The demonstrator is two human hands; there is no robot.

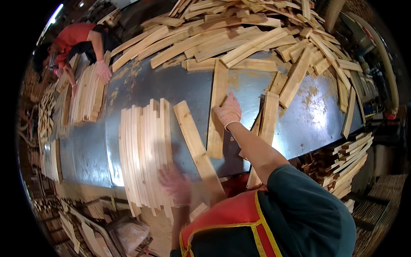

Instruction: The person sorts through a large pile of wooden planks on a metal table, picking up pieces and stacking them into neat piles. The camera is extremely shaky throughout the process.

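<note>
My right hand (229, 112), in a pale pinkish work glove, reaches across the metal table and grips the right edge of a long wooden board (219, 88). The fingers are curled at that edge; their tips are partly hidden. Lower down, my gloved left hand (174, 184) is smeared by motion beside a row of light boards (143, 150) standing on edge side by side. How its fingers sit cannot be made out. Between the row and the gripped board, another board (193, 139) lies at a slant, its near end by my body.
A large heap of loose boards (239, 40) covers the table's far side. More boards (267, 120) lie right of my right forearm. At the far left, a person in red (79, 40) handles another row (85, 96). Stacked wood (349, 160) stands at the right.
</note>
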